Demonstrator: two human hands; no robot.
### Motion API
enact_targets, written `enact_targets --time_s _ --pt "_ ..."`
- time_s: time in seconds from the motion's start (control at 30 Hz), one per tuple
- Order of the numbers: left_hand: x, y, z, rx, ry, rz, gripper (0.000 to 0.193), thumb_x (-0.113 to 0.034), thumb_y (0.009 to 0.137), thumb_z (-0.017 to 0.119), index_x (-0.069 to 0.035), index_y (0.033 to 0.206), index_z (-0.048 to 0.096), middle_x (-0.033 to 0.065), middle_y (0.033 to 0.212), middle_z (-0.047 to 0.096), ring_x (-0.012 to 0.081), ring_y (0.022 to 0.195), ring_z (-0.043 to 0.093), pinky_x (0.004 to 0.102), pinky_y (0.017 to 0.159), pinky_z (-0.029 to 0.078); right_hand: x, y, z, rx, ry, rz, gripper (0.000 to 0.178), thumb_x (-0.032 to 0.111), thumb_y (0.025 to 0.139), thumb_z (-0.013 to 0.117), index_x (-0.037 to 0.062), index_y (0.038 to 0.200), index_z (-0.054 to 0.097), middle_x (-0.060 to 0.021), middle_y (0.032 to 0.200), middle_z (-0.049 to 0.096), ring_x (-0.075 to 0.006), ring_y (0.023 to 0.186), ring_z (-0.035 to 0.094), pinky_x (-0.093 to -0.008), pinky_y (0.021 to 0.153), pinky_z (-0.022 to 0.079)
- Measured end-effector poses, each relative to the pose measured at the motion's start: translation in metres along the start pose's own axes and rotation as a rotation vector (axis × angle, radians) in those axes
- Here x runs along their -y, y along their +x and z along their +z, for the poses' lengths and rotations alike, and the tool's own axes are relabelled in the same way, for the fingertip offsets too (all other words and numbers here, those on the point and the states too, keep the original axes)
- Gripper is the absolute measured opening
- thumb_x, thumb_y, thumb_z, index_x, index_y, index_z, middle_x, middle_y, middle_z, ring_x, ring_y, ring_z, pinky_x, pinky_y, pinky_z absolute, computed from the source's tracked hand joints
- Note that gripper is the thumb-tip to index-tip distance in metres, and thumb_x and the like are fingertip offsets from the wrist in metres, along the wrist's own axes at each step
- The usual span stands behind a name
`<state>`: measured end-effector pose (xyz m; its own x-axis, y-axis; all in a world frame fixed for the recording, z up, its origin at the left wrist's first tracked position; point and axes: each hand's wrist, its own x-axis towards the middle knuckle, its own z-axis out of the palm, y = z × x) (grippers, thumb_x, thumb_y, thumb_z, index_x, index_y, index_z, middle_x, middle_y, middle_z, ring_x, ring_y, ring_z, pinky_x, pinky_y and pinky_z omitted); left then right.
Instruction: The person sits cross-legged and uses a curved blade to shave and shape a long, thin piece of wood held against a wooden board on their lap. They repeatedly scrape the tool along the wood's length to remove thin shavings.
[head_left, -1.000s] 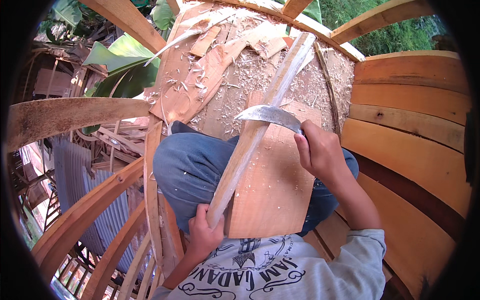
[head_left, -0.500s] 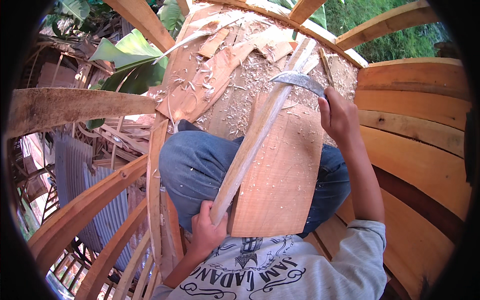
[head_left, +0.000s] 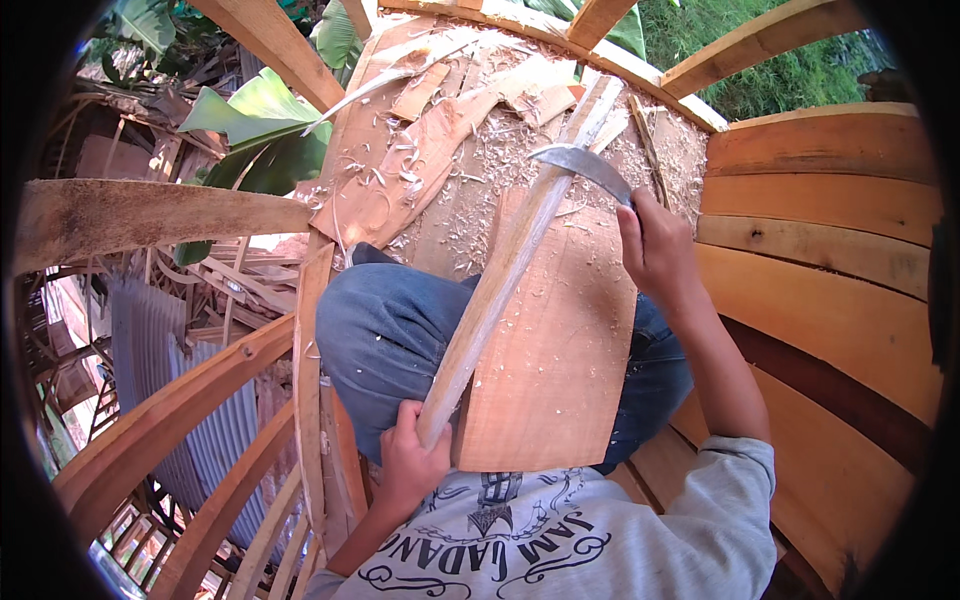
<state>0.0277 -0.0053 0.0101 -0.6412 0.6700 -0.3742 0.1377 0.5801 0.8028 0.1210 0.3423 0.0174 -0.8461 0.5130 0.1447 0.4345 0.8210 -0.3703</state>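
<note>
My left hand (head_left: 412, 462) grips the near end of a long pale wooden stick (head_left: 510, 265) that slants up and away across my lap. My right hand (head_left: 655, 245) holds the handle of a curved metal blade (head_left: 580, 160), whose edge rests on the far part of the stick. A flat reddish wooden board (head_left: 560, 350) lies across my blue-trousered knees (head_left: 390, 330) under the stick.
Wood shavings and offcut strips (head_left: 440, 140) cover the floor ahead. Curved wooden ribs (head_left: 160, 210) rise on the left, and plank walls (head_left: 830, 260) on the right. Green leaves (head_left: 260, 130) and corrugated sheet (head_left: 190, 400) show beyond the left ribs.
My right hand has carried the blade further up the stick, away from me. My left hand still grips the stick's near end.
</note>
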Motion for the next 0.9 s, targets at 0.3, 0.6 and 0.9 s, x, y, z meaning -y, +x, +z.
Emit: enact_targets --time_s 0.3,0.6,0.9 --pt "-0.002 0.0 -0.002 0.019 -0.003 -0.023 0.02 -0.005 0.079 0.064 -0.001 0.089 0.047 0.0125 0.061 0.054 0.0189 0.053 0.056 0.0333 0.053 0.042 -0.001 -0.003 0.002 0.025 0.023 -0.106 0.022 0.024 0.09 0.057 0.0049 0.081 0.052 -0.012 0.062 0.052 -0.0313 0.054 0.057 -0.0389 0.048 0.044" --pt "-0.001 0.001 -0.001 0.014 -0.025 -0.003 0.02 -0.005 0.079 0.064 -0.001 0.089 0.047 0.0112 0.06 0.053 0.0164 0.052 0.054 0.0309 0.051 0.04 0.001 0.001 0.004 -0.056 0.096 -0.064 0.022 0.023 0.091 0.056 0.0041 0.083 0.052 -0.0149 0.063 0.054 -0.0325 0.053 0.057 -0.0401 0.049 0.043" --pt "-0.003 0.002 -0.006 0.071 -0.013 -0.079 0.021 -0.008 0.079 0.065 -0.001 0.09 0.047 0.0186 0.066 0.058 0.0369 0.063 0.064 0.0388 0.056 0.048 -0.002 0.005 0.009 -0.03 0.114 -0.139 0.02 0.021 0.093 0.054 0.0038 0.083 0.05 -0.014 0.06 0.052 -0.0343 0.055 0.056 -0.0405 0.049 0.043"
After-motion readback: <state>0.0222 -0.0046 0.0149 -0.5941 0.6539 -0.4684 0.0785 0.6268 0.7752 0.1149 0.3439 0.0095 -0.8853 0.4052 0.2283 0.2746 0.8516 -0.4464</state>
